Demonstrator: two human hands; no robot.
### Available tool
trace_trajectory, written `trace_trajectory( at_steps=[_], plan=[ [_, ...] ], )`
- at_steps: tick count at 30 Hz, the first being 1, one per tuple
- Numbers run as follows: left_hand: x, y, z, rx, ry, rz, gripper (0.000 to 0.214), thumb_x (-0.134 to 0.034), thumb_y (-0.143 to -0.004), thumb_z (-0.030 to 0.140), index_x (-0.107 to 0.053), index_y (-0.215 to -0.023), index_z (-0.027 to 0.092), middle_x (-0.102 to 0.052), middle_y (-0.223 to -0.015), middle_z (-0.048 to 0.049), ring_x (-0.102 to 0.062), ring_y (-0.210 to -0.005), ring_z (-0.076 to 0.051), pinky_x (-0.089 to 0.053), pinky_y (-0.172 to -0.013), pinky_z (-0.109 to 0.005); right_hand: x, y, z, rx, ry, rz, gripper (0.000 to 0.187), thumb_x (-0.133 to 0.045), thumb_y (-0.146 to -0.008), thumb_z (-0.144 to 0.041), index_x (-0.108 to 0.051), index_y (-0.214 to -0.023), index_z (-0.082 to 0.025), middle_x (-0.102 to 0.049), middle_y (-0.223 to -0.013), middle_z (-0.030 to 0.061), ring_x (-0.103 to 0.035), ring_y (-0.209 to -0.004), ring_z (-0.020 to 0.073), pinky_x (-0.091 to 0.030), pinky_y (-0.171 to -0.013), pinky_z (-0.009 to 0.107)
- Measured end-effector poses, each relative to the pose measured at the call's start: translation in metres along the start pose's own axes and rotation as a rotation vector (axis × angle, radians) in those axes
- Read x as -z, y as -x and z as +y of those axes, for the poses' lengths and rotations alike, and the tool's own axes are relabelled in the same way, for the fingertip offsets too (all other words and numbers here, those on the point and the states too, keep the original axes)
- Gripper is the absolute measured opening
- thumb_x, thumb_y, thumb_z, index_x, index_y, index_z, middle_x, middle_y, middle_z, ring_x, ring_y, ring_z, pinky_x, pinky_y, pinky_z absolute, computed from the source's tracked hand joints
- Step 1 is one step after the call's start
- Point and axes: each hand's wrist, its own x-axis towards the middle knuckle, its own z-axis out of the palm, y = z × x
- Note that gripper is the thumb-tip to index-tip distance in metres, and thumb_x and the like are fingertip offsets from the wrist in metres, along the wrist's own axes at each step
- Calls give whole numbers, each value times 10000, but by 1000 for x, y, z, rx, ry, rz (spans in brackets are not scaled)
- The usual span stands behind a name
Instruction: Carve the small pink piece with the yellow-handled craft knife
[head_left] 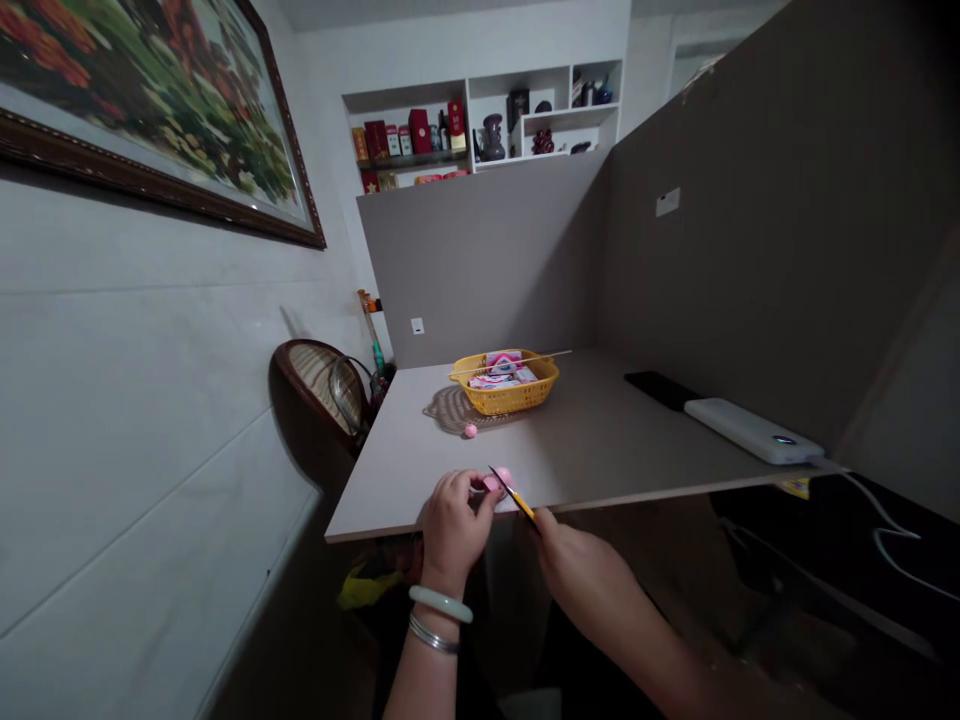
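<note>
Near the front edge of the table (390, 490), my left hand (454, 520) pinches a small pink piece (491, 483) between thumb and fingers. Beside it, partly covered, lies a rounder pink lump (504, 475). My right hand (566, 550) is closed around a slim yellow-handled tool (523, 506). The tool has a dark, pointed end that reaches over the pink piece; whether it touches is too small to tell. A little farther back sits a small pink ball (470, 431), apart from both hands.
A yellow plastic basket (510, 400) holds colourful packets (504, 372), with a thin stick (540, 356) across its rim. On the right lie a black flat object (660, 389) and a white power bank (754, 430) with a cable. Grey panels (487, 260) border the table.
</note>
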Motion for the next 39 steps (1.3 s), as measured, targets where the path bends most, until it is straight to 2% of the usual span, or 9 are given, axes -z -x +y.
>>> trace_trajectory(
  at_steps=[4,10,17,23,30,36,39],
  plan=[
    [1,0,1,-5,5,-12,163,-590,-852,380,-602,-879,220,-647,-879,-17,-586,-807,-162,-441,-706,-278,-3,14,6,-29,-60,-21,192,-326,-957,-152,-493,-874,-195,-703,-763,57,-691,-679,190,-201,-490,272],
    [-1,-1,0,0,-17,15,179,-616,-830,380,-611,-903,217,-645,-850,-21,-584,-776,-164,-447,-693,-285,4,-5,-5,8,13,21,186,-325,-966,-189,-502,-908,-190,-705,-783,66,-687,-681,196,-190,-478,268],
    [0,0,1,-1,-13,-13,170,-582,-854,393,-601,-879,225,-644,-864,-17,-582,-785,-162,-440,-698,-282,-4,14,5,-24,-68,-24,204,-315,-966,-171,-509,-906,-190,-702,-773,57,-687,-690,193,-223,-492,265],
    [-2,0,-1,-5,-29,14,168,-603,-838,376,-604,-898,219,-644,-853,-25,-587,-780,-171,-441,-693,-288,7,-7,-7,5,20,14,186,-347,-959,-207,-531,-947,-185,-708,-779,69,-686,-682,208,-196,-478,263],
    [-2,0,0,-9,-21,3,183,-573,-858,398,-603,-887,221,-644,-864,-25,-585,-788,-171,-439,-686,-284,2,12,1,-25,-42,-14,208,-327,-960,-170,-529,-912,-185,-704,-763,64,-687,-676,188,-230,-487,257],
    [-2,0,-1,-27,-28,12,172,-576,-856,383,-595,-902,219,-639,-862,-28,-585,-798,-181,-448,-706,-295,8,-5,-5,-5,8,14,193,-346,-954,-193,-538,-948,-183,-710,-780,69,-687,-672,208,-224,-479,263],
    [0,0,0,-31,-19,-5,176,-564,-862,393,-592,-884,221,-638,-859,-25,-581,-779,-173,-455,-700,-288,4,3,-3,4,-37,10,197,-337,-958,-189,-532,-930,-183,-707,-776,69,-689,-687,200,-241,-490,259]
  ],
)
